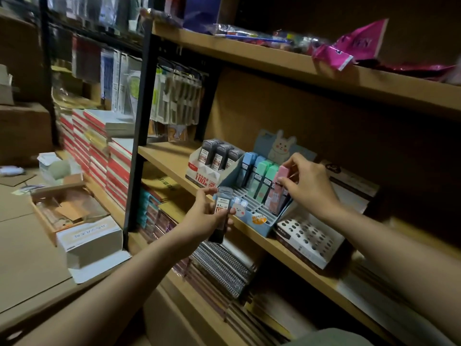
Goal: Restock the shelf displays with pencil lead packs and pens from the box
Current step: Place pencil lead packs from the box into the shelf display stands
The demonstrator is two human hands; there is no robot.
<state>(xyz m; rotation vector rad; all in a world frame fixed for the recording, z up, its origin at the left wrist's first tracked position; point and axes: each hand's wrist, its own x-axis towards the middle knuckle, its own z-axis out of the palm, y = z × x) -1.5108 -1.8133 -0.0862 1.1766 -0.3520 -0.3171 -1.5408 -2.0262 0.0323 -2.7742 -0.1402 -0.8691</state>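
My left hand [203, 217] grips a dark grey pencil lead pack [220, 213] labelled 0.7, held upright in front of the shelf edge. My right hand [308, 183] pinches the top of a pink lead pack [279, 189] standing in the blue rabbit display [252, 216], next to green packs [263, 181] and a blue pack [245, 167]. Left of it, a white display [203, 172] holds three dark grey packs [219, 156]. A white pen stand with round holes [309, 239] sits to the right, its holes bare.
The wooden shelf [169, 158] carries the displays; notebooks fill the shelf below [224, 268]. On the cardboard-covered floor at left lie an open white box [89, 242] and an open cardboard box [62, 206]. Stacked red-edged books [99, 151] stand behind them.
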